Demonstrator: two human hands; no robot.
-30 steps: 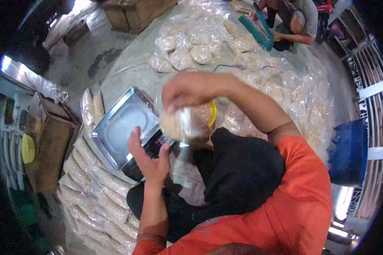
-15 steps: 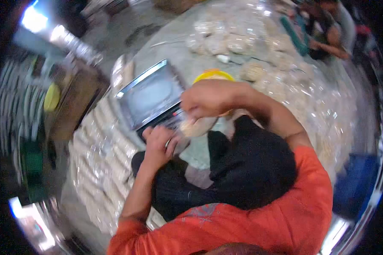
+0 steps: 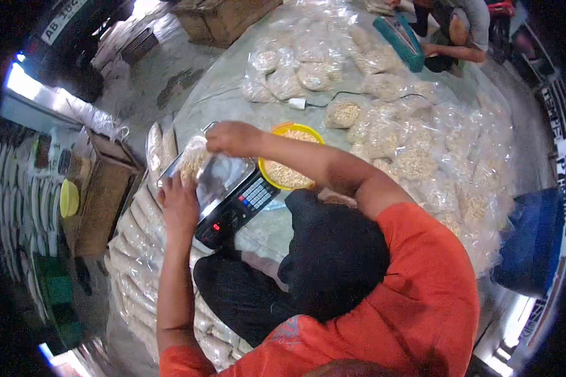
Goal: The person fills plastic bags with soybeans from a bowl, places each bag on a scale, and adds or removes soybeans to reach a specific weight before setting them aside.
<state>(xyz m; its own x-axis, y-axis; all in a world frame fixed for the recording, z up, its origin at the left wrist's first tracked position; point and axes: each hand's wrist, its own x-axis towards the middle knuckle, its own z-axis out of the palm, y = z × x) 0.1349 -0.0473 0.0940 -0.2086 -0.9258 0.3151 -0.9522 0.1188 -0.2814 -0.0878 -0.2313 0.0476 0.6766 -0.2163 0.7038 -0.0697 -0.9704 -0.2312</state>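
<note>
A clear plastic bag of pale pieces point(image 3: 193, 159) is over the left part of the metal pan of a digital scale point(image 3: 223, 182). My right hand point(image 3: 233, 139) pinches the bag's top edge. Against the bag's lower side rest the fingers of my left hand point(image 3: 180, 204), curved around it. Red digits glow on the scale's black panel. Just right of the scale stands a yellow bowl point(image 3: 263, 171) filled with loose pale pieces, beneath my right forearm.
Filled bags point(image 3: 415, 154) cover the sheet at right; long packed bags point(image 3: 138, 251) lie in rows at left. Wooden boxes point(image 3: 107, 188) stand beyond. A person point(image 3: 462, 38) crouches at top right beside a green container point(image 3: 401, 44). A blue tub point(image 3: 531, 245) is at far right.
Both hands have moved up and left with the bag, from before the scale to over its pan. The view has shifted, and the yellow bowl shows more fully.
</note>
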